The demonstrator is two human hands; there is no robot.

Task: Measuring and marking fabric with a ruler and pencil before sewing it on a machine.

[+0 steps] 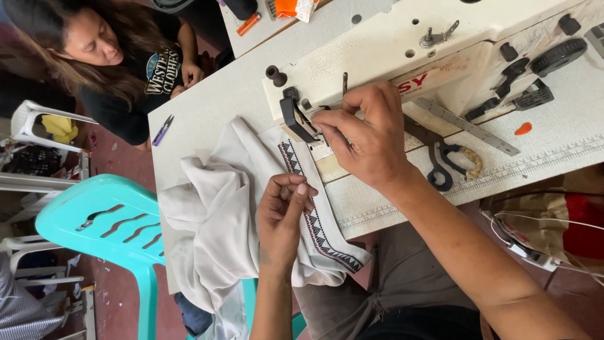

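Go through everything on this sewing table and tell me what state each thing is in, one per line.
White fabric with patterned trim: bunched, draped over the table edge, one end under the presser foot.
Cream sewing machine: lying across the table, fabric under it.
Black-handled scissors: lying flat, blades hidden by the right hand.
Metal ruler: lying flat.
Purple thread snips: lying untouched.
Left hand: pinching the trim.
Right hand: fingers at the needle area.
Turquoise plastic chair: unoccupied.

Both hands [368, 135] guide white cloth [220, 214] under sewing machine [402, 44].
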